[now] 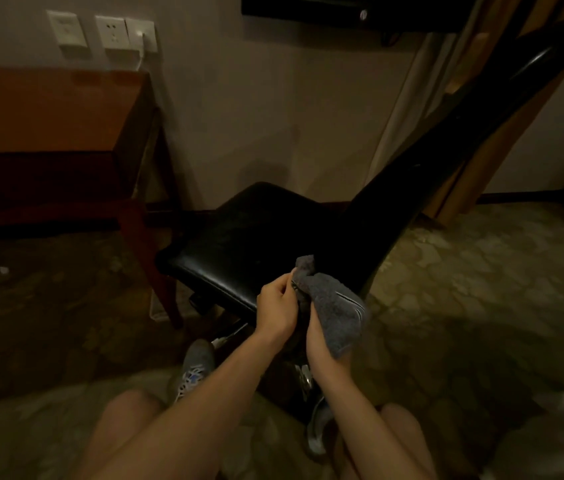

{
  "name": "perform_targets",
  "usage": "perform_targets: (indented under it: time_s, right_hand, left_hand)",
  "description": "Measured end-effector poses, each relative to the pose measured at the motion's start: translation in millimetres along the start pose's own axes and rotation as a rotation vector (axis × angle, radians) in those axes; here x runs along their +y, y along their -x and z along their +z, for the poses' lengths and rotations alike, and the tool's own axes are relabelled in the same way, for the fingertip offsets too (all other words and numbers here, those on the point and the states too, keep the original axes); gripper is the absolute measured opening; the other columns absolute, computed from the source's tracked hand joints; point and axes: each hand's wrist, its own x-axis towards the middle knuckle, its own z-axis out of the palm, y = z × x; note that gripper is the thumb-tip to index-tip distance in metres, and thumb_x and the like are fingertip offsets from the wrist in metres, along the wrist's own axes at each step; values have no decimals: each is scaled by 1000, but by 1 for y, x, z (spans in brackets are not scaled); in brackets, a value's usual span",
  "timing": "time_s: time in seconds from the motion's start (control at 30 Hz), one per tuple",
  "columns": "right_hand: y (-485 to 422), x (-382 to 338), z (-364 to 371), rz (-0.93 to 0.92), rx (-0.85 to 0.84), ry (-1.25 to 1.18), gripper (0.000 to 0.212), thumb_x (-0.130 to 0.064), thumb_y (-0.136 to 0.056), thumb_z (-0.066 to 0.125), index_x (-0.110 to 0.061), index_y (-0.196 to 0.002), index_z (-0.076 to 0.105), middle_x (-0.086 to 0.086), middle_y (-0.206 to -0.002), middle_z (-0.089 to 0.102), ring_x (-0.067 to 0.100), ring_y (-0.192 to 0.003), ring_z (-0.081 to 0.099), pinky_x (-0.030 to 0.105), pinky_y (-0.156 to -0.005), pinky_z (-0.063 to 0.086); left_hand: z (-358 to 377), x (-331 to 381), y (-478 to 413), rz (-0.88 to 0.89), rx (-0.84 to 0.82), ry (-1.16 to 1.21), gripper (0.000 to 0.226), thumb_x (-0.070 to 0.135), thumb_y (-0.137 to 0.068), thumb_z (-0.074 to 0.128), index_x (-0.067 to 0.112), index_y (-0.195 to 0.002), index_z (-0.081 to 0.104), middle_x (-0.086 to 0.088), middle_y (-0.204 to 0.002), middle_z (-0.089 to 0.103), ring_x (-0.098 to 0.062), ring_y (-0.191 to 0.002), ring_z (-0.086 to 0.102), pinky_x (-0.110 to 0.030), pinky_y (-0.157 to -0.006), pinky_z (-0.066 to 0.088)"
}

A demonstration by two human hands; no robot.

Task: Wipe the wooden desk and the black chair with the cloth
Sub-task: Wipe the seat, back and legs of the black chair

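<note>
Grey cloth [334, 310] gripped by both hands' fingers, right hand [318, 337] mostly hidden, chair [259, 233] dim

There is one view only, worn on the person's head, wide-angled, looking forward and steeply down. It sits close above the glossy black leather chair [256, 237]; the reddish-brown wooden desk [52, 112] lies farther left.

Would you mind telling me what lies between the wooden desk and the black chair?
In the head view, only patterned carpet and bare wall separate the wooden desk from the black chair.
</note>
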Motion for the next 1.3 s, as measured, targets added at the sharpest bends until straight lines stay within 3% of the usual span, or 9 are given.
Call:
perform_targets:
  time_s: [0.1,0.2,0.4,0.7,0.8,0.87,1.03,1.17,1.3]
  right_hand:
    - [-17,22,6,50,-45,73,78,-62,-83,65,-14,-141,46,0,-133,56,3,-111,55,6,-89,42]
    - [-41,32,15,79,89,87,68,-56,-95,52,-20,-151,36,7,-149,44,25,-132,47,42,-110,43]
    - [-80,49,-10,96,155,163,73,-61,-96,43,-19,-154,31,10,-154,40,30,-136,44,51,-112,39]
    - [-109,64,-32,97,185,173,60,-37,-103,49,-13,-154,30,13,-155,38,32,-139,39,43,-115,35]
    - [-120,66,-32,115,180,106,51,-32,-103,50,-10,-149,39,11,-153,41,28,-138,42,16,-105,34]
    - [-127,61,-28,89,191,201,36,-27,-104,48,-13,-138,48,10,-151,45,29,-133,47,19,-102,39]
    - [-139,65,-7,28,95,23,63,-23,-96,64,-1,-147,36,10,-144,47,21,-134,44,-10,-80,27]
    - [-163,61,13,-111,44,257,66,-26,-94,67,-5,-149,36,15,-149,45,27,-138,43,-1,-92,29]
    - [-167,59,28,-131,-18,270,84,-16,-96,64,-15,-156,6,11,-160,26,24,-144,32,5,-95,25]
  left_hand:
    - [2,-15,-4,-23,-43,-12,27,24,-106,46,29,-104,72,4,-98,75,-9,-95,70,-26,-79,56]
    - [4,-25,-5,-40,-69,-38,26,23,-106,46,29,-106,71,6,-102,75,-6,-98,69,-19,-79,54]
    - [3,-50,-9,-62,-101,-59,30,32,-106,46,19,-112,73,2,-104,75,-8,-101,69,-28,-88,55]
    - [11,-80,-34,-83,-39,-202,25,40,-102,51,31,-104,74,7,-94,75,-9,-95,70,-47,-90,57]
    - [12,-86,-44,-101,27,-239,23,40,-102,52,30,-103,73,8,-92,73,-8,-92,68,-44,-87,58]
    - [10,-89,-53,-110,77,-245,22,36,-102,53,25,-106,71,7,-92,72,-10,-90,68,-43,-86,58]
    - [-2,-88,-69,-83,127,-298,14,34,-100,57,25,-98,67,5,-82,70,-13,-76,68,-36,-71,60]
    - [-14,-83,-81,76,183,-563,20,43,-98,56,27,-92,66,9,-74,65,-4,-71,61,-31,-67,53]
    - [-35,-87,-93,185,206,-926,28,47,-97,53,25,-103,70,10,-103,61,-13,-106,48,-30,-91,31]
